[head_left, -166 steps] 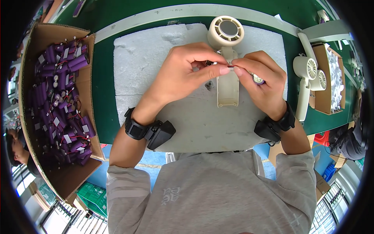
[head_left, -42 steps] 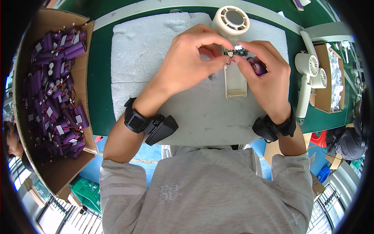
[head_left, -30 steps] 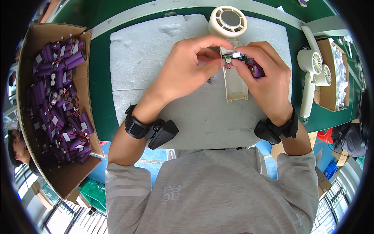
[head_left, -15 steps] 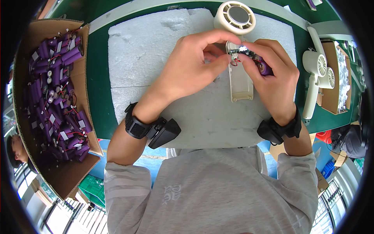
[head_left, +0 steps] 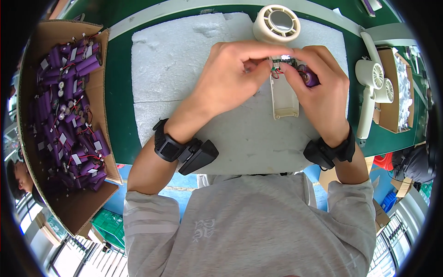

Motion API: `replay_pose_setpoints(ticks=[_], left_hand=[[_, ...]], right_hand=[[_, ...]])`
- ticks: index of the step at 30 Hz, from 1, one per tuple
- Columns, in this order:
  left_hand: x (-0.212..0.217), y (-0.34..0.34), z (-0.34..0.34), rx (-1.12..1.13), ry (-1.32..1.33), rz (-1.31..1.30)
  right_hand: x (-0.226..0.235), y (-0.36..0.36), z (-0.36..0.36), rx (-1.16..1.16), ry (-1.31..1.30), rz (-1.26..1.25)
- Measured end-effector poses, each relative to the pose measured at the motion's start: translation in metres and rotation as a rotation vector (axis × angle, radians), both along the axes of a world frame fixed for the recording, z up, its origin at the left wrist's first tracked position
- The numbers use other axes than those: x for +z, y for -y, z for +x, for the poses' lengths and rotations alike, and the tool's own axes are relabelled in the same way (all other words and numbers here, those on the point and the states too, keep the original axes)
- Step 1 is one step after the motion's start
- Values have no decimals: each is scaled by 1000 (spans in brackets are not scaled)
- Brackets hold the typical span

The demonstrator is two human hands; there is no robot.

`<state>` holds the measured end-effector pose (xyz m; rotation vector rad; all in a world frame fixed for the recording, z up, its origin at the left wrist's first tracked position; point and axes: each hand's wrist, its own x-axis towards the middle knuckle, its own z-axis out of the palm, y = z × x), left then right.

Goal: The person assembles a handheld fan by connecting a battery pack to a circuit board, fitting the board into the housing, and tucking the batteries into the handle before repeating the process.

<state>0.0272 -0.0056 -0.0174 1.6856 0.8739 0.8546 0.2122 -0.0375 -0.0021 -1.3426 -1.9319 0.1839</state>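
Observation:
A handheld fan's cream round head [head_left: 277,24] faces up at the far side of the foam, its open handle shell [head_left: 285,104] pointing toward me. Over the shell, my left hand [head_left: 230,76] pinches the left end of a small green circuit board [head_left: 284,59], by a plug with red and black wires [head_left: 277,73]. My right hand [head_left: 323,81] is closed around a purple battery [head_left: 310,78], its thumb and forefinger pressed to the board's right side. The fingers partly hide the board and the battery. Whether the plug is seated in the board I cannot tell.
White foam sheets [head_left: 161,69] cover the green table [head_left: 121,101]. To the left stands a carton [head_left: 99,143] of purple wired batteries. On the right lie cream fans [head_left: 369,76] beside a small carton [head_left: 392,111] of white pieces. A person [head_left: 22,175] is at the left edge.
Both hands keep their pinch on the board and battery. The view has shifted slightly; the left wrist sits a little further right, and the board is more covered by fingers.

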Motion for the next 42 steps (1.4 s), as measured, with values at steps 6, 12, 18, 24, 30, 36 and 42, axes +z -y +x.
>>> replay_pose_setpoints(ticks=[6, 12, 18, 24, 30, 36, 42], left_hand=[[17, 3, -5, -11, -219, 96], [7, 9, -4, -17, -106, 116], [5, 2, -8, 8, -10, 5], [10, 2, -3, 74, 40, -130], [9, 12, -2, 120, 29, -127], [7, 11, 1, 142, 30, -92], [12, 6, 2, 98, 16, -72]], right_hand=[[16, -1, 4, 48, -28, -372], [34, 5, 14, 164, -17, -569], [32, -2, 20, 253, 59, -374], [46, -4, 34, 236, 208, -260], [40, 11, 33, 227, 224, -295], [43, 14, 29, 238, 305, -219], [40, 6, 36, 239, 366, -246]])
